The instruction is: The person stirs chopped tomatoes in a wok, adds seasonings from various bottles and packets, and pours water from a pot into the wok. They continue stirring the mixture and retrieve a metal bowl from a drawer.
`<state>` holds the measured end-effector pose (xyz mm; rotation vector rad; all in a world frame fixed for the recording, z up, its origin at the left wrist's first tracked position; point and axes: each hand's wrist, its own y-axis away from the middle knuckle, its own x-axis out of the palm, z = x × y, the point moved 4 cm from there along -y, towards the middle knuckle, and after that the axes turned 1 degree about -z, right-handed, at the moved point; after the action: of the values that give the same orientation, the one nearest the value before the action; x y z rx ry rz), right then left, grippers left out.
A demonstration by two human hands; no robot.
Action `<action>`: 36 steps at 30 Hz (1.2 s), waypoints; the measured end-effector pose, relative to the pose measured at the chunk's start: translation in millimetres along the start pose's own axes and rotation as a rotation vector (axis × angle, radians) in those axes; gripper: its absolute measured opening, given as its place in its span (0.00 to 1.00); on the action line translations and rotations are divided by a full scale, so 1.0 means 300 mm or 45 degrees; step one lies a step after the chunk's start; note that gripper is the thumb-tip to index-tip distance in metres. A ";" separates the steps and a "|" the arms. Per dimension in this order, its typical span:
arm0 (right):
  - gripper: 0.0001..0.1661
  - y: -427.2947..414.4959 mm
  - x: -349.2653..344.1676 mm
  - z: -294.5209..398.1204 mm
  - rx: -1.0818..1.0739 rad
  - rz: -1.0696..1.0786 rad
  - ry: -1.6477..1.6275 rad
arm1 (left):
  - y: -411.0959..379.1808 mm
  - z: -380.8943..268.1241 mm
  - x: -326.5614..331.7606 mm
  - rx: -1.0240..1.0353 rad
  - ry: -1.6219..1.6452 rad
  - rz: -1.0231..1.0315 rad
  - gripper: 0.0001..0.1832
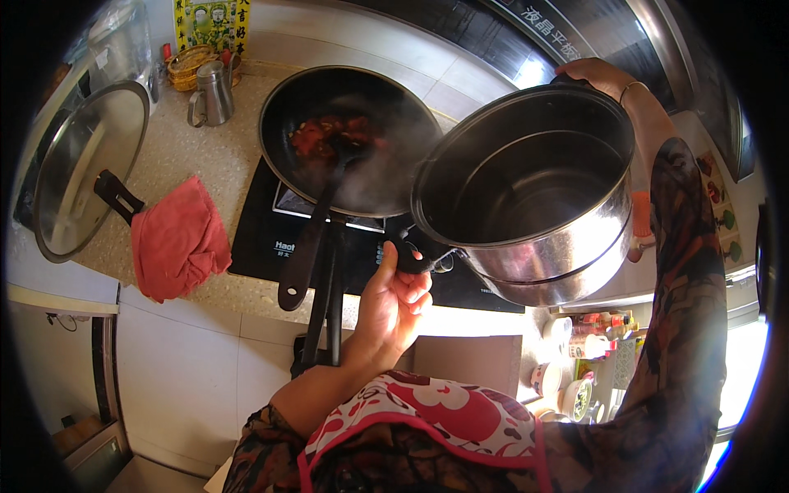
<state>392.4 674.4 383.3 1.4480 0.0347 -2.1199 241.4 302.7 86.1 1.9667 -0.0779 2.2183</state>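
Observation:
My left hand (394, 302) grips one black side handle of a deep stainless steel pot (548, 265). My right hand (601, 77) holds the opposite handle at the upper right, its fingers partly hidden behind the rim. The pot is tilted with its mouth facing me, and no food shows inside. Beside it, a black wok (277, 154) sits over the left side of a gas hob (253, 246). Red, chopped food (320, 138) steams in the wok, and a dark spatula (308, 259) leans across its rim.
On the left of the speckled countertop (172, 148) are a glass lid (80, 179), a crumpled red cloth (179, 240) and a metal jug (214, 95). A range hood (493, 37) hangs behind the hob. Bottles (588, 346) and bowls (577, 397) stand at the lower right.

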 end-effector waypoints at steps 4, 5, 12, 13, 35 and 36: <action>0.17 -0.005 0.004 0.018 0.049 -0.022 -0.011 | -0.007 0.003 -0.003 0.004 -0.039 -0.075 0.25; 0.17 -0.010 0.004 0.024 0.050 -0.031 0.012 | -0.009 0.002 -0.004 0.013 -0.043 -0.087 0.25; 0.16 -0.020 -0.003 0.056 0.035 -0.010 0.000 | -0.022 -0.001 -0.013 -0.015 0.006 -0.008 0.24; 0.16 -0.001 -0.016 0.050 0.034 0.012 0.016 | -0.019 0.009 -0.015 -0.045 0.015 -0.002 0.24; 0.16 -0.077 -0.032 0.174 0.045 -0.051 0.195 | -0.037 0.009 -0.029 -0.078 0.068 0.074 0.25; 0.16 -0.077 -0.025 0.190 0.058 -0.062 0.169 | -0.039 0.007 -0.031 -0.074 0.071 0.087 0.26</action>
<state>335.1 678.6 406.9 1.6287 0.0729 -2.0718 246.4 313.1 76.2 1.8982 -0.2033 2.2845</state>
